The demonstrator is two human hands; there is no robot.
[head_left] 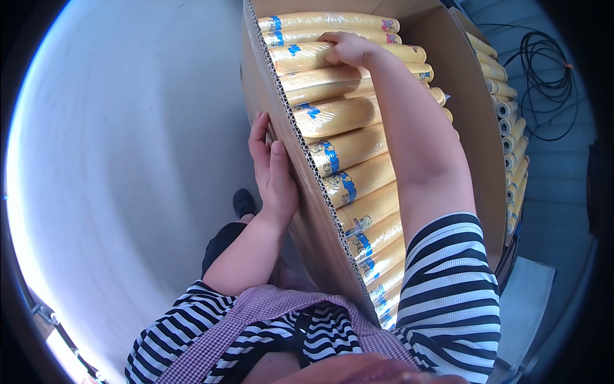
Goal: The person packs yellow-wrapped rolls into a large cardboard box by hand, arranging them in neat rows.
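A large cardboard box [320,224] stands in front of me, holding a row of yellow rolls [348,157] in shiny clear wrap with blue print. At the far end of the row, my right hand [350,50] reaches in with its fingers curled over one yellow roll [297,59]. Its fingertips are partly hidden behind that roll. My left hand [274,173] lies against the outside of the box's left wall, fingers stretched out and thumb apart, holding nothing. My right forearm covers the right ends of several rolls.
To the right of the box is a second stack of yellow rolls [511,141], some with hollow ends showing. A coiled black cable [547,70] lies on the far right. A pale sheet [527,301] is at lower right. Grey floor [147,160] stretches along the left.
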